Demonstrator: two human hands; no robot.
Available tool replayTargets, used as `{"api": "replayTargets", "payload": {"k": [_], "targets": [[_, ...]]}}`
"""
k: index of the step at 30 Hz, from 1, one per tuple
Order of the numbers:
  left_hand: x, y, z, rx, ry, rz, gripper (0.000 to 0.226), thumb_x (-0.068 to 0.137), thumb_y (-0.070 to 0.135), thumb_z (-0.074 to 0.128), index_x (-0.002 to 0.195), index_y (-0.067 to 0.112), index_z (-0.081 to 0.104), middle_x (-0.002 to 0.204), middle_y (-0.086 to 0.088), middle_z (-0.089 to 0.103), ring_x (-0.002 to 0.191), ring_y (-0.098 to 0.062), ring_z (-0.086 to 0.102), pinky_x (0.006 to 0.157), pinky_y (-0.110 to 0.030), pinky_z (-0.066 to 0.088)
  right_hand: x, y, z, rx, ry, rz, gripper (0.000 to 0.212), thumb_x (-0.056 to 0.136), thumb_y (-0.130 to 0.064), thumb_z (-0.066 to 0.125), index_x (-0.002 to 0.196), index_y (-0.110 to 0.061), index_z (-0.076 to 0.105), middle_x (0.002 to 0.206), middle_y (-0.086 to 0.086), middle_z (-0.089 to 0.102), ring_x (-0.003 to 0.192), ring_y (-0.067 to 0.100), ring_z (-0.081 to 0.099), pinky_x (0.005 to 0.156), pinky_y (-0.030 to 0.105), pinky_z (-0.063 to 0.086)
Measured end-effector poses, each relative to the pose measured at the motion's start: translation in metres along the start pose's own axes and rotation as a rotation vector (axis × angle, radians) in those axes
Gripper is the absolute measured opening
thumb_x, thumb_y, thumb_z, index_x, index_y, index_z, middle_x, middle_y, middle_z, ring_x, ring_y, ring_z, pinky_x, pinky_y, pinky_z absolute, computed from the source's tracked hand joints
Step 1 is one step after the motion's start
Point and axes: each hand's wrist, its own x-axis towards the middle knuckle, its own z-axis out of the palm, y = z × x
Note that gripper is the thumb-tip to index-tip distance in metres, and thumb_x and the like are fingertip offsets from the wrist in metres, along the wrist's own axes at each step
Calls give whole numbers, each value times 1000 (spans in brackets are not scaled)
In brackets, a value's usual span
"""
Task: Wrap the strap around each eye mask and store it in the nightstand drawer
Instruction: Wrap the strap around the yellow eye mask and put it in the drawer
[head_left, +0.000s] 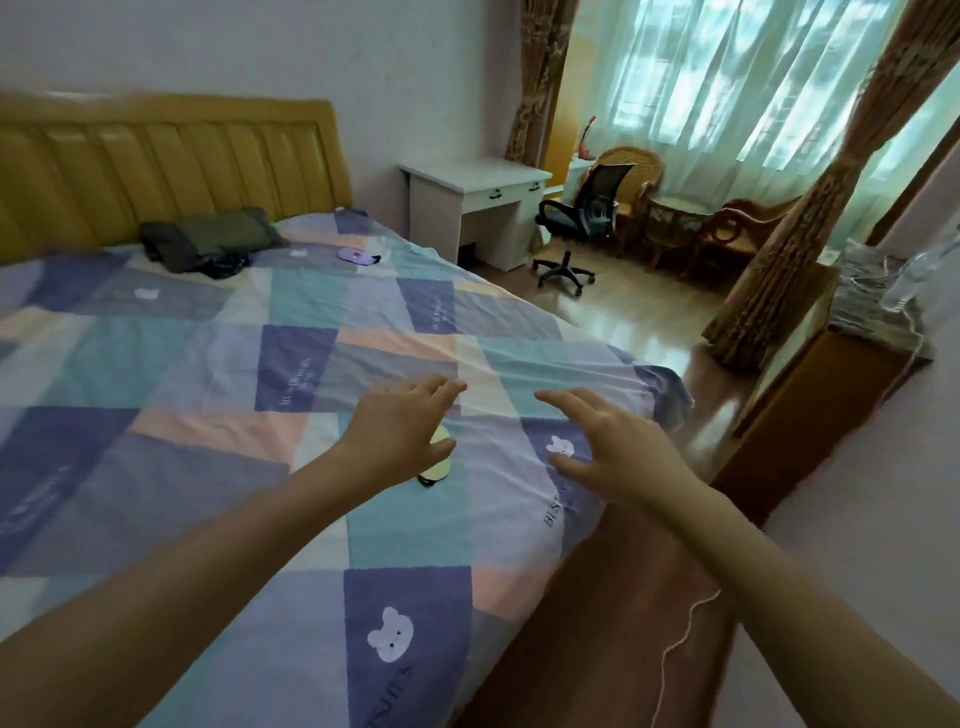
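Yellow oval eye mask (439, 460) is lying on the patchwork quilt (208, 415), half hidden under my left hand (402, 431). I'm hovering both hands, right hand (618, 447) too, fingers spread, gripping nothing. Purple eye mask (357, 255) is sitting well apart near the dark pillow (218, 234).

Left hand (400, 431): bare forearm extended forward from lower left, palm down, fingers straight and close together, holding nothing. Right hand (613, 447): bare forearm extended from lower right, palm down, fingers spread and relaxed, thumb pointing inward, holding nothing. The two hands are apart.
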Motion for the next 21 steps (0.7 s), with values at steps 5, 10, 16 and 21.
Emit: {"api": "replayTargets", "payload": {"k": [5, 10, 16, 21], "targets": [[39, -8, 47, 29, -78, -161, 66, 89, 51, 50, 145, 26, 28, 143, 5, 43, 117, -21, 53, 84, -34, 44, 86, 44, 48, 88, -101, -192, 62, 89, -39, 58, 144, -32, 31, 141, -7, 45, 116, 19, 55, 80, 33, 49], [76, -32, 111, 42, -147, -318, 64, 90, 50, 48, 145, 25, 25, 145, 4, 38, 118, -22, 51, 84, -35, 42, 169, 69, 115, 121, -196, -355, 56, 88, -39, 56, 140, -33, 35, 139, -10, 47, 119, 16, 52, 85, 35, 47], [131, -60, 212, -14, -267, -473, 64, 91, 46, 49, 145, 23, 25, 145, 3, 37, 117, -21, 51, 83, -35, 41, 261, 110, 200, 124, -376, -439, 52, 90, -38, 54, 138, -35, 36, 138, -12, 48, 120, 15, 52, 86, 35, 48], [173, -74, 293, -75, -332, -581, 61, 91, 44, 49, 144, 24, 25, 142, 4, 36, 112, -21, 52, 80, -33, 38, 331, 139, 277, 154, -499, -476, 51, 90, -37, 54, 138, -37, 36, 138, -13, 47, 118, 14, 54, 85, 33, 48]]}}
